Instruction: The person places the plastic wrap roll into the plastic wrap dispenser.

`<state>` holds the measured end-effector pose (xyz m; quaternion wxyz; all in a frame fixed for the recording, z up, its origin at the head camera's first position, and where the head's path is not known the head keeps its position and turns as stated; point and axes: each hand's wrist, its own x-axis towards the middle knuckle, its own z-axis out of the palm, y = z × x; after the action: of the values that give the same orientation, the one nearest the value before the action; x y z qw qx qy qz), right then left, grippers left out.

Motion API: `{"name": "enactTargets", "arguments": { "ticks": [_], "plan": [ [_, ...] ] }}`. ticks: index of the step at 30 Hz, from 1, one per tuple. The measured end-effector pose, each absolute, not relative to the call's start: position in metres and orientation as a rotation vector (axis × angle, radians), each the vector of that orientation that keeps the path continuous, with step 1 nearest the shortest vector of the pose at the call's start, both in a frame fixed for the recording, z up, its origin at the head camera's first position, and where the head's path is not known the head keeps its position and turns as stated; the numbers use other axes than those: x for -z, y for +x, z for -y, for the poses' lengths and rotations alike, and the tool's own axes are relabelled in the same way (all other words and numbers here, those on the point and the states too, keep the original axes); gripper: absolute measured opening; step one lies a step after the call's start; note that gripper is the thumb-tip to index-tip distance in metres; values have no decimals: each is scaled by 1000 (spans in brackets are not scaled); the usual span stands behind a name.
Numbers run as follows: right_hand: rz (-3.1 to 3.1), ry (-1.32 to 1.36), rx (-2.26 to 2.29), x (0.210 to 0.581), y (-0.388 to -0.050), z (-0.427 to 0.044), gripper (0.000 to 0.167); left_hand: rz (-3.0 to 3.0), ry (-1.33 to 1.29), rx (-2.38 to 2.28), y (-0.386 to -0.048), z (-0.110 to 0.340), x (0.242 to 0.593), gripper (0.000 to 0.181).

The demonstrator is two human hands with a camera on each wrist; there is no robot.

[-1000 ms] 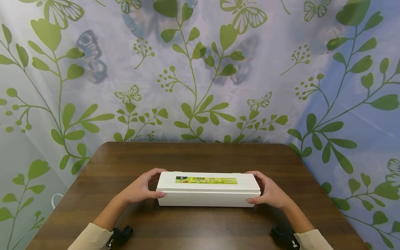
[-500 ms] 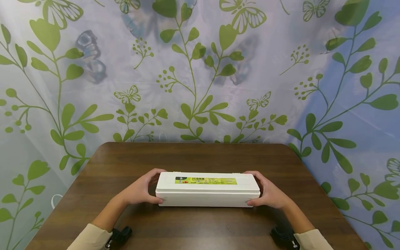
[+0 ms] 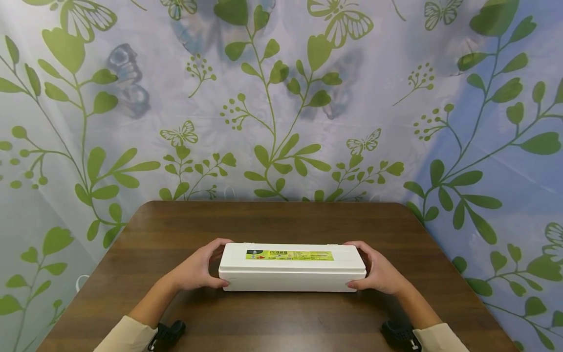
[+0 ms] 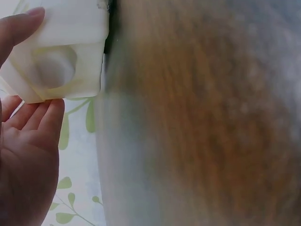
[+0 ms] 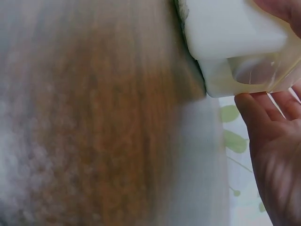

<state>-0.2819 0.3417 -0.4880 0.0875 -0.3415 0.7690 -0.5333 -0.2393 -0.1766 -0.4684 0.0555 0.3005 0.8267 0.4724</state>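
A long white cling film box [image 3: 290,281] sits on the brown table [image 3: 272,220], lid down, with a green and yellow label [image 3: 290,255] on top. Its left end is gripped by my left hand [image 3: 198,266], thumb on the front face and fingers behind. My right hand [image 3: 380,269] holds the right end the same way. Through an opening in each end, the wrist views show the round end of a roll [image 4: 55,67] inside the box. In the head view the fingers behind the box are partly hidden.
A patterned curtain [image 3: 281,98] with green leaves and butterflies hangs behind the table's far edge and along both sides. Dark wrist straps [image 3: 167,335] sit at the cuffs of both sleeves [image 3: 127,335]. A white loop [image 3: 82,282] shows beyond the table's left edge.
Between the first and second frames, my left thumb shifts slightly left and down on the box's front face. Since then, the box and both hands stay nearly still.
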Motion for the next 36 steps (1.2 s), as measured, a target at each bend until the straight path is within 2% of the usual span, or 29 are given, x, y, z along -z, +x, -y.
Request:
{"name": "enactTargets", "arguments": {
  "ticks": [21, 33, 36],
  "plan": [
    [-2415, -1092, 1465, 488, -277, -362, 89, -2519, 905, -1515, -211, 156, 475, 84],
    [-2392, -1147, 1372, 484, -274, -359, 95, -2462, 882, -1462, -216, 160, 470, 85],
    [-2295, -1103, 1432, 486, -273, -359, 91, -2446, 878, -1460, -216, 162, 470, 86]
  ]
}}
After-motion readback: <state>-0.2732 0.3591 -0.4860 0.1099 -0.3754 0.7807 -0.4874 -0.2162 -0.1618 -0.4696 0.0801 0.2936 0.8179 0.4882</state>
